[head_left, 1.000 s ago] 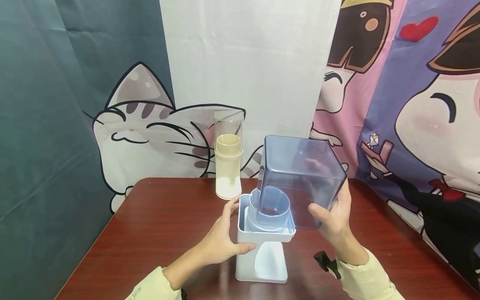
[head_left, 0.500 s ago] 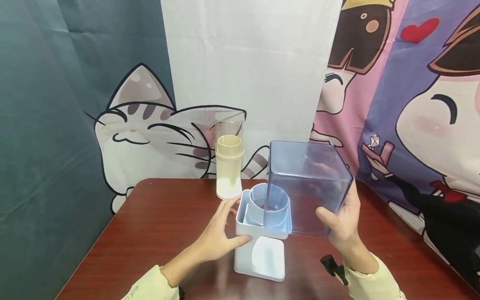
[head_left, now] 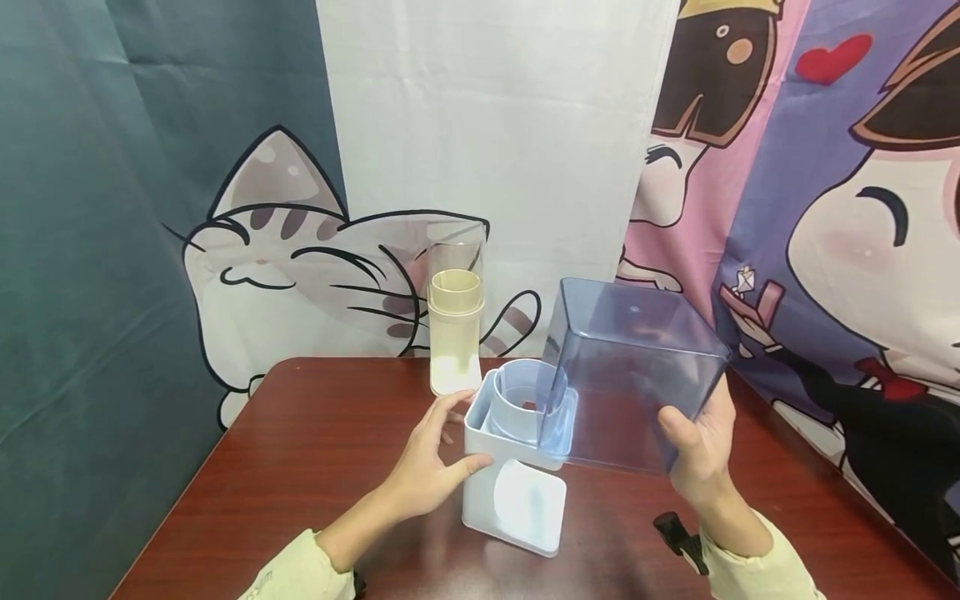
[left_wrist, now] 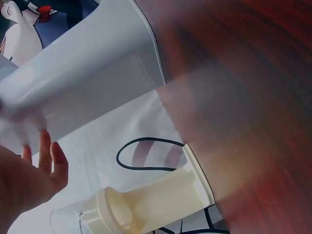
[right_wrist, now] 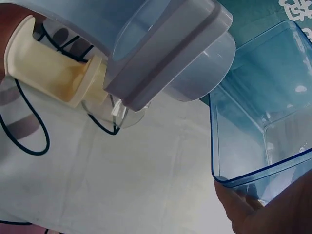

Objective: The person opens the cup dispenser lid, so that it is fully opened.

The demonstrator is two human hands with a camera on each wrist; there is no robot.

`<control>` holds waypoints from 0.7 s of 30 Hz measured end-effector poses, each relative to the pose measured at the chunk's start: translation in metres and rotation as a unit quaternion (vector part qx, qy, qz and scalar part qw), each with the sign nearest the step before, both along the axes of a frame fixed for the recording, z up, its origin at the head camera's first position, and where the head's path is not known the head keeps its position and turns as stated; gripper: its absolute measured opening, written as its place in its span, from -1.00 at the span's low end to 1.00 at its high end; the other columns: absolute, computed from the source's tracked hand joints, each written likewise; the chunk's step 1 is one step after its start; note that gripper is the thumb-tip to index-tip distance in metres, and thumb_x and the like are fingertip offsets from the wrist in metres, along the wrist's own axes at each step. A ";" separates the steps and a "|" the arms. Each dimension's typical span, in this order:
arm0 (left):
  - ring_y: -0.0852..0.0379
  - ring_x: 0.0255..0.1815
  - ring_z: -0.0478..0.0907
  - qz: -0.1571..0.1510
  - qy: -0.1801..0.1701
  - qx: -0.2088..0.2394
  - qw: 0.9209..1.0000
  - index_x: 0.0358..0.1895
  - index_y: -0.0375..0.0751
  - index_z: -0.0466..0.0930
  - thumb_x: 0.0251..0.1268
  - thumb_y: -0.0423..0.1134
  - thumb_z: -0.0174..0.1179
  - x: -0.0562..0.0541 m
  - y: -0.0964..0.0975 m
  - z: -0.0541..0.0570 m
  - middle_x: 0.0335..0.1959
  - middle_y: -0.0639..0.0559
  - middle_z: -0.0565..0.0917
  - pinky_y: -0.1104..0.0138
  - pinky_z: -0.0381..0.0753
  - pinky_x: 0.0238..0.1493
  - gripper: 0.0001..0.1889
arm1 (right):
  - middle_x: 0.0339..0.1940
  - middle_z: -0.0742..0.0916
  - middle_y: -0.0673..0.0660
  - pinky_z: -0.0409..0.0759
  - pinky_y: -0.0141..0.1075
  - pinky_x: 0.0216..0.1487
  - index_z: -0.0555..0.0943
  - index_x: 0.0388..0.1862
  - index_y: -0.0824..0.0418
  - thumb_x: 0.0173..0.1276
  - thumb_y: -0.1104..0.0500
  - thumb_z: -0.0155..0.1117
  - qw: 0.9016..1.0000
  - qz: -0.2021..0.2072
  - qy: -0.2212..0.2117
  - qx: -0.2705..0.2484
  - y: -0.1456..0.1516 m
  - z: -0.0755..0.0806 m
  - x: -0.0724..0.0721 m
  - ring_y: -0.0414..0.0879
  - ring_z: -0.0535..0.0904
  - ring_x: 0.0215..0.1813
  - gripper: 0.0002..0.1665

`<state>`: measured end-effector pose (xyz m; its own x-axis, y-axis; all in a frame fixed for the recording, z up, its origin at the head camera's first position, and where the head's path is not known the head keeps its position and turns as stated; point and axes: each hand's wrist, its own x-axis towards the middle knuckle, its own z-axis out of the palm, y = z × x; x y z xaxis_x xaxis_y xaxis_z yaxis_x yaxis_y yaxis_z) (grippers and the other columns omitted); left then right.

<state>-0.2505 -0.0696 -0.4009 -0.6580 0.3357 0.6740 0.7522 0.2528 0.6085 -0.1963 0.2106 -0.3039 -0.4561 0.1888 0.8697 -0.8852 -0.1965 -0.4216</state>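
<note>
- Box (head_left: 637, 367), raised near base (head_left: 480, 492), is gripped by right hand (head_left: 702, 454); may be dropped if hold slips.
- Base, on table (head_left: 337, 433), is flanked by spread left hand (head_left: 422, 471); may be tipped if knocked by box.

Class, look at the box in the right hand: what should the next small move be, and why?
Probably lower the box onto the table, to the right of the base. The right hand holds it off the table with its mouth downward; the right wrist view shows it apart from the base, while the left hand is at the base's side.
</note>
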 end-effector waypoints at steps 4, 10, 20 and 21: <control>0.09 -0.07 0.57 0.013 0.022 0.020 0.999 0.29 -0.10 0.39 0.02 -0.29 0.53 -0.001 0.000 -0.002 0.14 0.02 0.58 0.20 0.56 -0.22 -0.28 | 0.15 0.65 0.24 0.44 -0.35 0.21 0.38 0.37 0.39 0.17 0.27 0.34 1.000 -0.017 0.000 0.001 0.002 0.000 0.000 -0.03 0.55 0.15 -0.25; 0.01 -0.18 0.62 0.025 0.040 0.048 0.998 0.16 -0.27 0.47 -0.12 -0.43 0.54 -0.004 0.002 -0.006 -0.03 -0.12 0.65 0.09 0.54 -0.28 -0.34 | 0.18 0.63 0.25 0.42 -0.35 0.24 0.37 0.37 0.40 0.18 0.28 0.36 1.000 -0.009 -0.001 0.007 0.005 0.002 -0.001 -0.02 0.52 0.18 -0.24; 0.08 -0.20 0.64 0.037 0.058 0.079 0.995 0.12 -0.13 0.55 -0.02 -0.37 0.52 -0.011 0.001 -0.008 -0.09 0.01 0.67 0.16 0.60 -0.24 -0.44 | 0.23 0.56 0.27 0.44 -0.37 0.19 0.26 0.44 0.42 -0.09 0.42 0.53 0.996 -0.042 0.001 0.083 0.020 0.010 0.010 0.03 0.46 0.23 0.06; 0.08 -0.18 0.64 0.035 0.056 0.083 0.994 0.12 -0.12 0.55 0.00 -0.36 0.51 -0.012 0.001 -0.008 -0.05 0.02 0.65 0.17 0.61 -0.22 -0.46 | 0.24 0.55 0.27 0.41 -0.37 0.21 0.25 0.44 0.43 -0.12 0.43 0.54 0.995 -0.047 0.002 0.092 0.021 0.011 0.012 0.03 0.45 0.25 0.09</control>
